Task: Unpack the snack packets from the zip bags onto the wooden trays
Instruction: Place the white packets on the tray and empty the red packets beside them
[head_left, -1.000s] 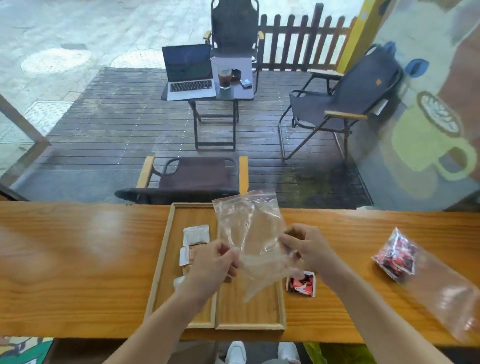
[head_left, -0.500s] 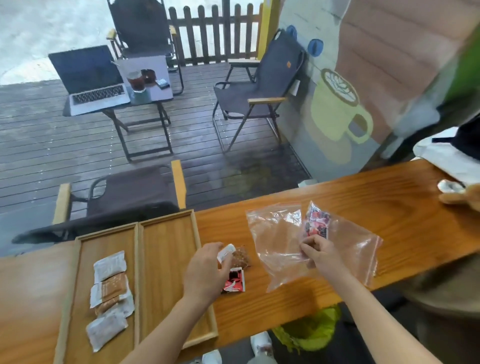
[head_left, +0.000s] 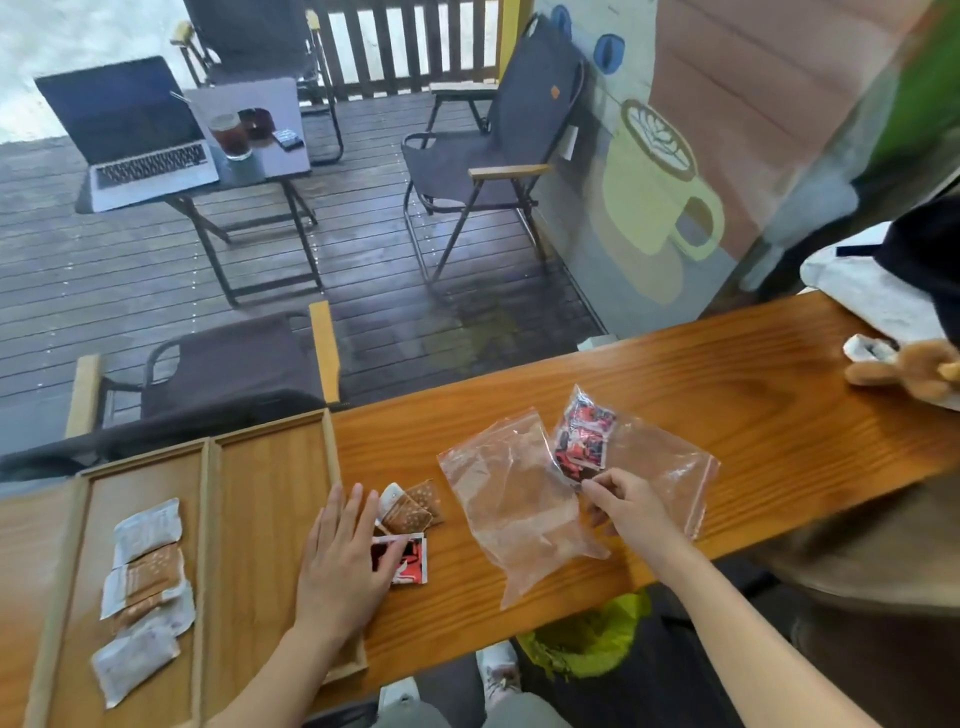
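- The left wooden tray (head_left: 67, 597) lies at the near left of the table (head_left: 727, 395). It holds a column of white and brown snack packets (head_left: 145, 577), running from the far side toward the near edge.
- The right wooden tray (head_left: 270, 499) sits touching the first one, and the part of it in view is bare.
- The left hand (head_left: 345, 564) lies flat, its grip open with fingers spread, across the right tray's right rim. Its fingertips rest on a red and black packet (head_left: 410, 561) on the table just outside that tray. It pins the packet rather than grasping it.
- Two brown packets (head_left: 413, 506) lie loose just beyond the red one, touching it and also off the tray.
- An empty zip bag (head_left: 511, 499) lies crumpled on the table, between the two hands.
- The right hand (head_left: 628, 506) has its grip pinched on the near edge of the full zip bag (head_left: 670, 467). This bag still has red packets (head_left: 582, 441) bunched at its far left corner. Whether the fingers are on the seal or plain film I cannot quite tell.
- The relation that matters, I judge: the loose packets lie right of the bare tray, and the left hand is the nearer one. The bagged packets lie just beyond the right hand. The bag's long axis runs away to the right.
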